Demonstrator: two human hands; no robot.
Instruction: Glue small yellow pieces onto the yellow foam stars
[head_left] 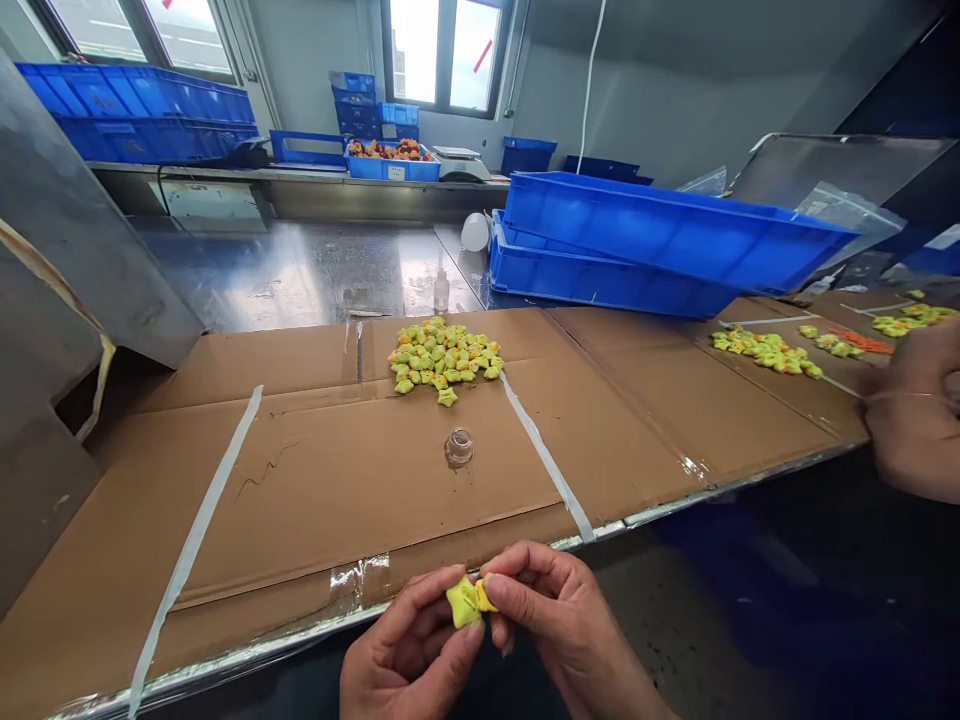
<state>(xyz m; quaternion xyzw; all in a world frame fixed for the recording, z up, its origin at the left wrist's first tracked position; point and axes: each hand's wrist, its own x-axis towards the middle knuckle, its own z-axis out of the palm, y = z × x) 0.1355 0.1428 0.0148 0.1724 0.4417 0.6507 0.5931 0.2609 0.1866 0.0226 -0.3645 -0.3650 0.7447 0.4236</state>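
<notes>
We are in a room with a grey wall (667, 90) and bright windows (442, 50). Brown cardboard (337, 470) covers our side of the table, under a heap of little yellow-green stars (442, 355). We use that heap as our landmark. Big blue crates (660, 245) sit behind it and to its right, stacked crookedly. Far behind the heap we see a smaller blue box (394, 168) full of reddish-brown bits. Two white tape strips (199, 540) run toward us, one well to the left of the heap and one starting at its right edge.

Another person's hand (911, 420) is far to the right of the heap. It is blurry, so we can't tell what its fingers do. Our left hand (409, 650) and right hand (562, 625) are in front of the heap, over the cardboard's near edge. A clear bottle (441, 292) stands just behind the heap, and a little clear cup (458, 448) sits in front of it.

Our left finger and thumb pinch one yellow star (463, 602), well in front of the heap. Our right finger and thumb pinch a tiny orange-yellow bit (486, 597) right beside that star.
</notes>
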